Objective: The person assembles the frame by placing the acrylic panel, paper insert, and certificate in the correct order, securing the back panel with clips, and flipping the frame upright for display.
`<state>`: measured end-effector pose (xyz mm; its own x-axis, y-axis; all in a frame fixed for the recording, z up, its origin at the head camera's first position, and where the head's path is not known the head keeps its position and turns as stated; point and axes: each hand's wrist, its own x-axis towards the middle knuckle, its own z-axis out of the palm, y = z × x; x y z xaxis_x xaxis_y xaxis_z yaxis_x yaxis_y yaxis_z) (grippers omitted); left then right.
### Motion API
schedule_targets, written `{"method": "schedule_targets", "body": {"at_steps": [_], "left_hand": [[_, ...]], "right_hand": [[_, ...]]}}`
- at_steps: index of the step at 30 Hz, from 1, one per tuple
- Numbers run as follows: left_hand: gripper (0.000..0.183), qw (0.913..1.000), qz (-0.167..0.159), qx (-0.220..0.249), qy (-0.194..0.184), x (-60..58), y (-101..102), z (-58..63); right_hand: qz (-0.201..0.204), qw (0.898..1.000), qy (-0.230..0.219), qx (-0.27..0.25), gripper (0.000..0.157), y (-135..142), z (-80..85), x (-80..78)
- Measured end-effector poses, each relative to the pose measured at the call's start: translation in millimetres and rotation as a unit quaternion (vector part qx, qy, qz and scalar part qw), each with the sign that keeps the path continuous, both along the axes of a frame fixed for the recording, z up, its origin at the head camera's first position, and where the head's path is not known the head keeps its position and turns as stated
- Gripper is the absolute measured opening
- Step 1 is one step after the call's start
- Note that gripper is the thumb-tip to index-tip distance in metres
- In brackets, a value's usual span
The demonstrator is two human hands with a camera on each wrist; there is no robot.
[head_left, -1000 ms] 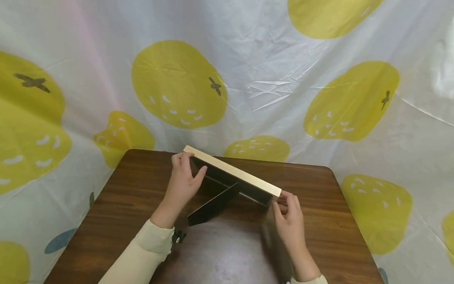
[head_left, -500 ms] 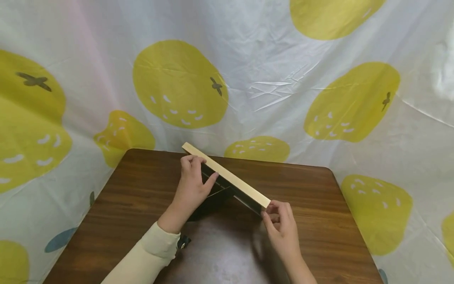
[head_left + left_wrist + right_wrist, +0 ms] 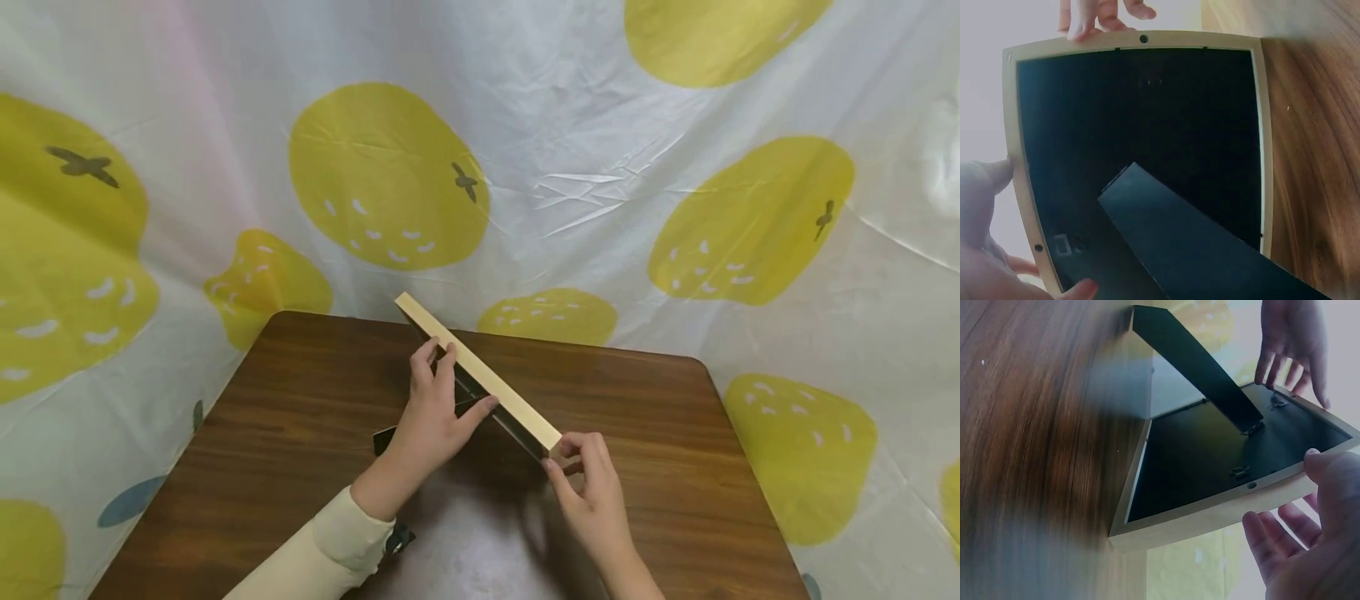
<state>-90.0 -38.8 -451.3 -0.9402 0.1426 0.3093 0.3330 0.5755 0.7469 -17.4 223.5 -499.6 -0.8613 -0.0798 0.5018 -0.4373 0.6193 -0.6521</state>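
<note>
A picture frame (image 3: 480,371) with a pale wooden border and black backing stands tilted back on the table, turned diagonally. From its back sticks out a black easel leg (image 3: 1191,231), partly covered by my left arm in the head view. My left hand (image 3: 437,410) holds the middle of the upper edge, fingertips on top and thumb at the back side. At the near right corner my right hand (image 3: 592,487) pinches the side edge, thumb on the back border (image 3: 1204,512) and fingers on the outer side. The front of the frame is hidden.
The dark brown wooden table (image 3: 660,467) extends around the frame, with rounded far corners. A white curtain (image 3: 555,142) with yellow fruit prints hangs directly behind it. Something small and black (image 3: 399,537) shows at the left cuff.
The frame has turned clockwise, its right end coming nearer and to the left. My left hand has slid from the left corner to the middle; the right hand has followed its corner.
</note>
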Motion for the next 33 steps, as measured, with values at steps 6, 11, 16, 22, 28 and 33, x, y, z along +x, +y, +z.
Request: {"method": "schedule_targets", "body": {"at_steps": [6, 11, 16, 22, 28, 33], "left_hand": [[0.085, 0.9976, 0.024, 0.017, 0.062, 7.9, 9, -3.5], [0.079, 0.9969, 0.003, 0.039, 0.068, 25.8, 16, -4.8], [0.129, 0.9990, -0.032, 0.030, 0.002, 41.8, 20, -4.6], [0.161, 0.9976, -0.061, 0.025, 0.020, 54.2, 27, -10.2], [0.158, 0.9932, -0.042, 0.074, 0.080, 64.9, 43, -27.7], [0.136, 0.9817, -0.003, 0.133, 0.137, 65.5, 51, -40.3]], "right_hand": [[0.003, 1.000, -0.004, -0.013, 0.035, -4, -1.3, 0.8], [0.026, 0.999, 0.008, -0.019, 0.035, -11, -3.3, 3.0], [0.042, 0.999, 0.014, -0.013, 0.031, -19, -6.0, 6.5], [0.057, 0.997, 0.042, -0.028, 0.036, -24, -6.6, 10.1], [0.071, 0.996, 0.030, -0.033, 0.045, -30, -7.9, 14.0], [0.106, 0.992, 0.036, -0.052, 0.041, -30, -12.4, 13.7]]}}
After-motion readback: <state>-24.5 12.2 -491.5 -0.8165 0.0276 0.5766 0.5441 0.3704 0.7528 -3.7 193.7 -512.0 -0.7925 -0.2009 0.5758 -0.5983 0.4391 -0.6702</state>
